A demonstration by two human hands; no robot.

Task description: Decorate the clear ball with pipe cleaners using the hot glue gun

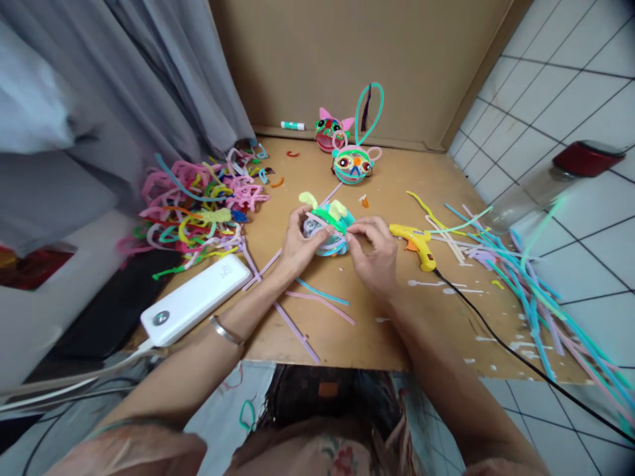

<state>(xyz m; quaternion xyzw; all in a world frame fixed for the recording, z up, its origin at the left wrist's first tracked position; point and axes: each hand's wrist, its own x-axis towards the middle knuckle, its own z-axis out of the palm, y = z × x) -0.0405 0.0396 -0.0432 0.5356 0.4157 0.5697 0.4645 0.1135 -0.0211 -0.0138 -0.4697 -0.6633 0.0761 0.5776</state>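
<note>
Near the middle of the brown table, a round ball [329, 213] wrapped in green, blue and lilac fuzzy stems has two pale yellow ear shapes on top. My left hand [299, 246] is wrapped round its left side, thumb across the front. At its right edge, my right hand [373, 250] pinches with thumb and forefinger; what lies between those fingertips is too small to make out. Lilac, pink and blue stems [320, 299] lie on the table below the ball. Right of my right hand rests a yellow glue gun [419, 243].
Behind stand two decorated balls [352, 163] [331, 132] and a glue stick [292, 125]. Tangled stems [198, 198] and a white power bank [196, 301] lie left. Loose stems [533, 284], a black cord [489, 327] and a clear bottle with red lid [528, 188] are right.
</note>
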